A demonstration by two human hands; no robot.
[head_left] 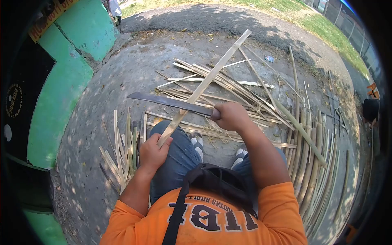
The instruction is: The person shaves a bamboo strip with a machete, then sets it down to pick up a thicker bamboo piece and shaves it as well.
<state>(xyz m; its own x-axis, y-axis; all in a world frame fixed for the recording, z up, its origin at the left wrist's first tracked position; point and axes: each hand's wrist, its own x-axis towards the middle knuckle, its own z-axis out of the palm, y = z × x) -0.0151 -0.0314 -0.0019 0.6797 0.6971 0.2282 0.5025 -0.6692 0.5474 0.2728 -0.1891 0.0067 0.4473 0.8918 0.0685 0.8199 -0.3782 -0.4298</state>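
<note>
My left hand [154,152] is closed round the lower end of a long, flat bamboo strip [212,74], which slants up and to the right, away from me. In my right hand [232,116] is the handle of a machete [171,102] with a long dark blade. The blade points left and lies across the strip, a little above my left hand; whether its edge cuts into the strip cannot be made out. Both hands are over my knees, in front of my jeans.
Split bamboo strips [228,87] lie piled on the ground ahead. More strips [118,151] are at the left, and bamboo poles [304,159] at the right. A green wall [61,102] stands at the left. Part of a person [370,107] shows at the far right.
</note>
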